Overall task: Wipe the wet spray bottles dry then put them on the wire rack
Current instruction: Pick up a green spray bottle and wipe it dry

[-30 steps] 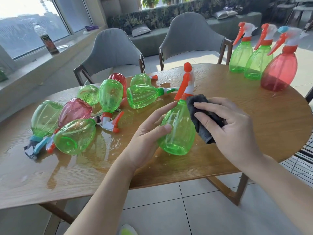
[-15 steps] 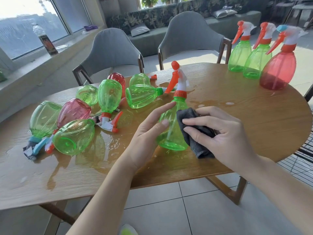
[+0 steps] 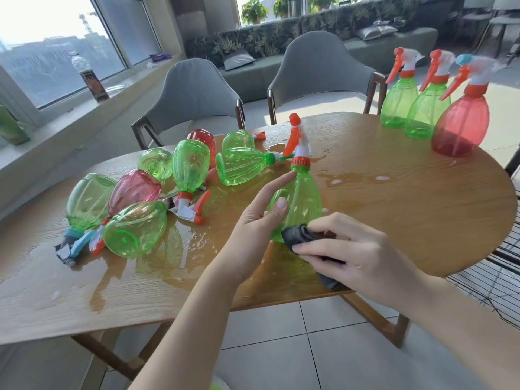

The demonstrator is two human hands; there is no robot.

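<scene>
A green spray bottle (image 3: 305,192) with an orange and white trigger head stands nearly upright near the front of the wet wooden table (image 3: 394,198). My left hand (image 3: 256,223) steadies its left side, fingers straight against the body. My right hand (image 3: 354,254) holds a dark grey cloth (image 3: 301,235) bunched in its fingers and presses it to the bottle's lower right. Several wet green and red bottles (image 3: 140,198) lie in a puddle on the table's left. Part of the wire rack (image 3: 501,266) shows past the table's right edge.
Two green bottles (image 3: 410,99) and a red bottle (image 3: 461,122) stand upright at the table's far right. Two grey chairs (image 3: 197,94) stand behind the table. A drink bottle (image 3: 90,77) stands on the window sill at the left.
The bottle has gone from tilted to nearly upright. My right hand has slid the cloth down from the bottle's shoulder to its base. My left hand stays on its left side.
</scene>
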